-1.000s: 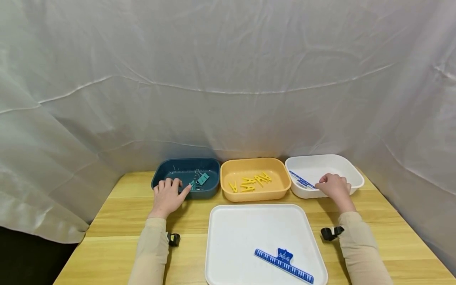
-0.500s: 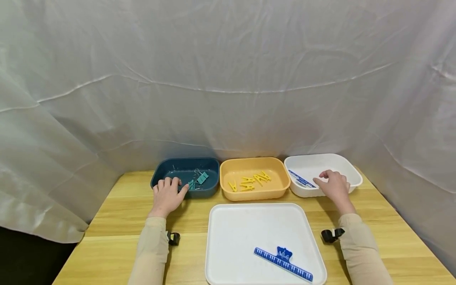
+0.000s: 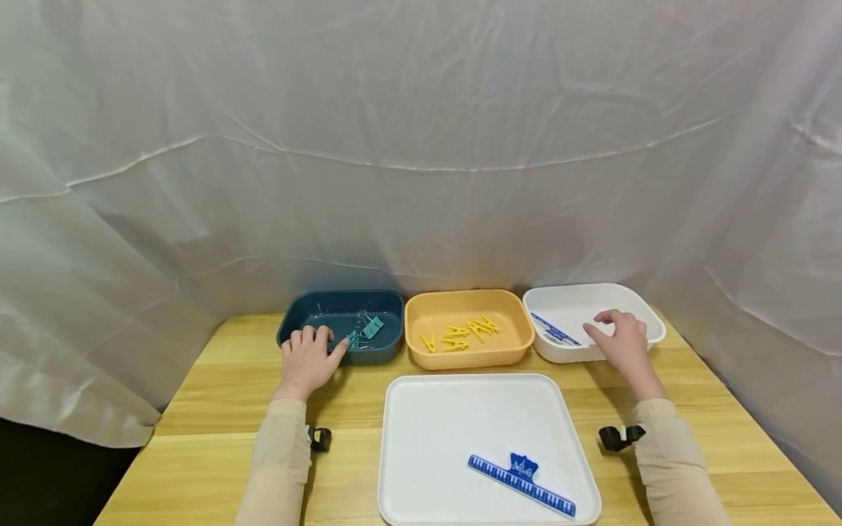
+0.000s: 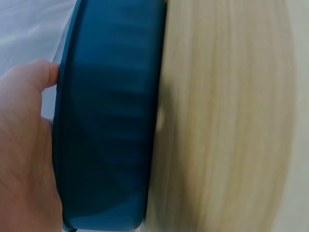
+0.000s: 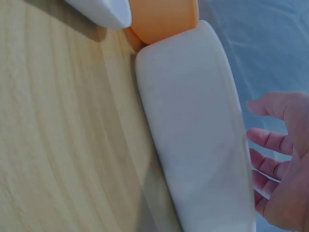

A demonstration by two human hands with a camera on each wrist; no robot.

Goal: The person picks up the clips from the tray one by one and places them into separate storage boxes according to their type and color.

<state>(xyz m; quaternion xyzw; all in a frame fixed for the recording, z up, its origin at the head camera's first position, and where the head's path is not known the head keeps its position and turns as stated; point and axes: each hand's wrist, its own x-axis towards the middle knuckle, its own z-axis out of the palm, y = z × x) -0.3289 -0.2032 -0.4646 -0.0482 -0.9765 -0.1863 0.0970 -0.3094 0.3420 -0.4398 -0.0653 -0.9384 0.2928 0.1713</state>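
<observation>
My left hand [image 3: 308,363] lies over the front rim of the dark blue bin [image 3: 329,298], fingers loosely bent inside. Its thumb tip is right beside the teal binder clips [image 3: 372,327]. In the left wrist view the thumb [image 4: 46,73] shows at the rim; the other fingers are hidden. My right hand [image 3: 623,345] hovers over the white bin [image 3: 579,291], thumb and fingers apart with nothing between them, as the right wrist view also shows. Left of it, blue-and-white piano-key clips [image 3: 555,332] lie in that bin.
Between these bins stands a yellow bin [image 3: 470,359] with several yellow clothespins [image 3: 455,332]. In front, a white tray [image 3: 434,424] carries one blue piano-key clip [image 3: 522,484]. All stand on a wooden table [image 3: 197,409], with a pale curtain [image 3: 421,219] behind.
My right thumb and fingers, close together at the end of the blue clip a second ago, have spread, and the hand has shifted slightly up and right. The left hand has barely moved.
</observation>
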